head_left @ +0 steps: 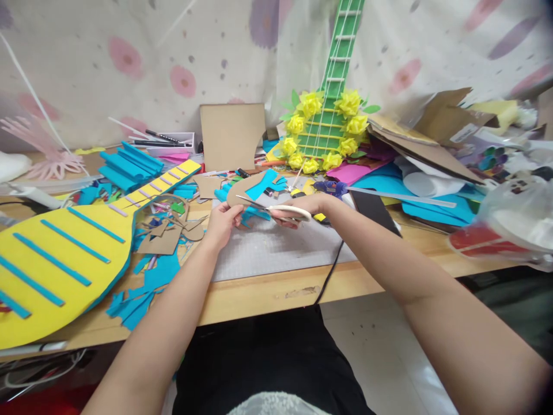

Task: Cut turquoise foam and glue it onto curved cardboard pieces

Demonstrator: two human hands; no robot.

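My left hand [224, 223] pinches the near edge of a curved piece of brown cardboard [238, 190] above the cutting mat. Wrapped in the handles of a pair of white-handled scissors [291, 211] are the fingers of my right hand [305, 206]. The scissor blades point left and lie across the cardboard's near side; whether they cut into it I cannot tell. Blue paper pieces [262, 183] lie just behind and beneath the cardboard. A grey cutting mat [268, 253] is under both hands.
On the left lies a yellow paper guitar shape [64, 248] with blue strips, beside cardboard and blue scraps [158, 274]. A green guitar shape with yellow flowers [322, 129] leans at the back. A blue glue gun [330, 188], stacked cardboard [425, 147] and a bagged red-and-white tub [496, 230] are right.
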